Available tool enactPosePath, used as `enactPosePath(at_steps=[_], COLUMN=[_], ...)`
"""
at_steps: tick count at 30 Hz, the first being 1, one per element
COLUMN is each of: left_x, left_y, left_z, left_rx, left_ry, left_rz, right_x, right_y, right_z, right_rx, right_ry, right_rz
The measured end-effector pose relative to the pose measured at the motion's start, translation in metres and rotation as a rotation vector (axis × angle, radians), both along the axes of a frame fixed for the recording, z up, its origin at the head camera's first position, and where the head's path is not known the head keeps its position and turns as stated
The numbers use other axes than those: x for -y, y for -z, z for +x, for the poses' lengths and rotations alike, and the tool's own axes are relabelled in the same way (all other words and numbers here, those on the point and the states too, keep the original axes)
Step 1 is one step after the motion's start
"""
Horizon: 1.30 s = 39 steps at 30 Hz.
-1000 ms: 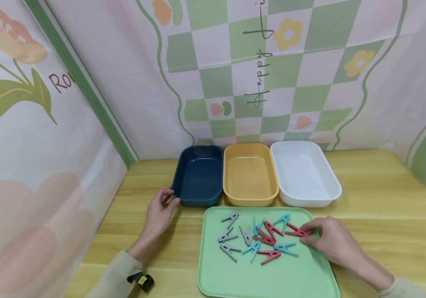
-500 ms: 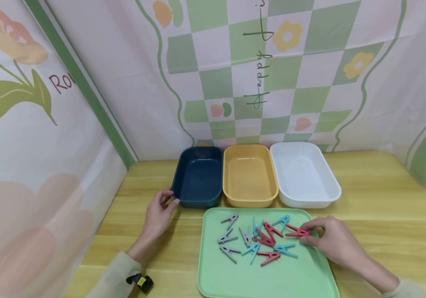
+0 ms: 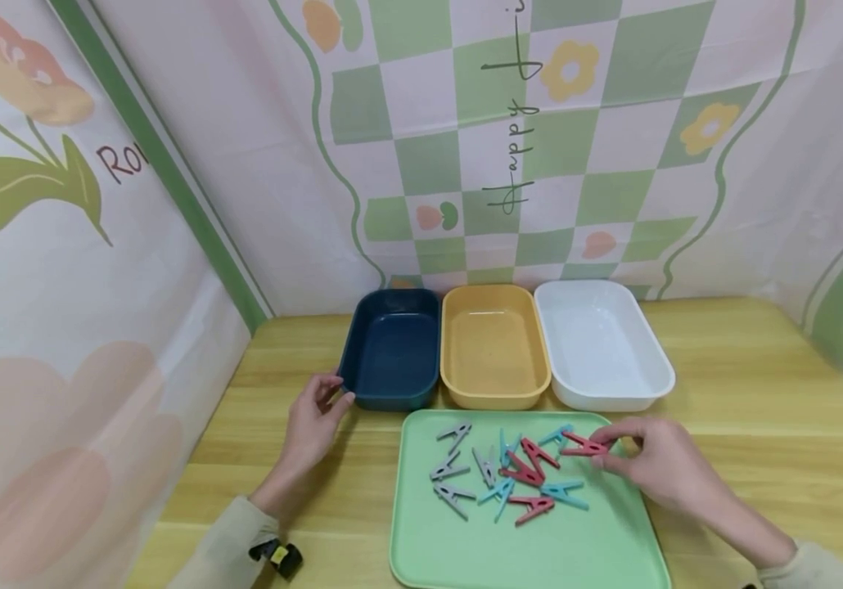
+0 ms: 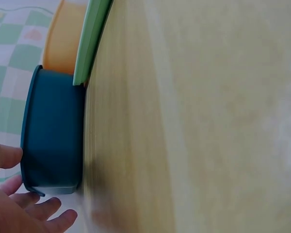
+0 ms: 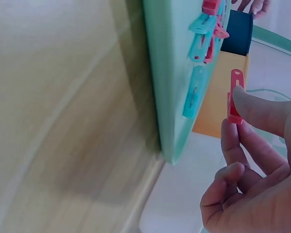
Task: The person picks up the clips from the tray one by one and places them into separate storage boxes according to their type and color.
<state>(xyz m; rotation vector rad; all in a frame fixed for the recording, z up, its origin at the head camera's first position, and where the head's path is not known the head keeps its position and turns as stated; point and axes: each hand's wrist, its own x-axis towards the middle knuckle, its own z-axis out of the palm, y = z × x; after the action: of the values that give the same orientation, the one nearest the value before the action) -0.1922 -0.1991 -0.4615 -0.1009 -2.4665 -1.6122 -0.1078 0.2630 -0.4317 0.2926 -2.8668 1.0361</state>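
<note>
In the head view my right hand point(image 3: 668, 462) pinches a red clothespin point(image 3: 583, 444) between thumb and fingers, over the right part of the green tray point(image 3: 539, 552). The right wrist view shows this red clothespin point(image 5: 236, 97) raised off the tray, thumb against its side. Several more clothespins lie on the tray: grey ones point(image 3: 451, 466) at the left, blue ones point(image 3: 565, 492) and red ones point(image 3: 534, 509) mixed in the middle. My left hand point(image 3: 314, 421) rests with loosely bent fingers at the near left corner of the dark blue container point(image 3: 395, 352); its thumb point(image 4: 10, 156) touches the rim.
A yellow container point(image 3: 497, 348) and a white container point(image 3: 606, 343) stand beside the blue one in a row behind the tray. All sit on a wooden table point(image 3: 746, 368). Patterned cloth point(image 3: 495, 164) hangs right behind the row.
My right hand has lifted the red clothespin off the tray's right side and moved it slightly up and left. My left hand keeps its place at the blue container.
</note>
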Motion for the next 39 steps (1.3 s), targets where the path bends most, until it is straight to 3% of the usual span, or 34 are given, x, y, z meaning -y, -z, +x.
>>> enactPosePath(at_steps=[24, 39], left_x=[0.000, 0.000], left_y=[0.001, -0.002], left_z=[0.000, 0.000], left_rx=[-0.004, 0.012], left_ry=[-0.007, -0.003], left_rz=[-0.010, -0.014], right_x=[0.008, 0.022], right_y=[-0.028, -0.061], right_z=[-0.011, -0.029], right_rx=[-0.054, -0.040], right_ry=[-0.026, -0.027], right_rz=[-0.068, -0.115])
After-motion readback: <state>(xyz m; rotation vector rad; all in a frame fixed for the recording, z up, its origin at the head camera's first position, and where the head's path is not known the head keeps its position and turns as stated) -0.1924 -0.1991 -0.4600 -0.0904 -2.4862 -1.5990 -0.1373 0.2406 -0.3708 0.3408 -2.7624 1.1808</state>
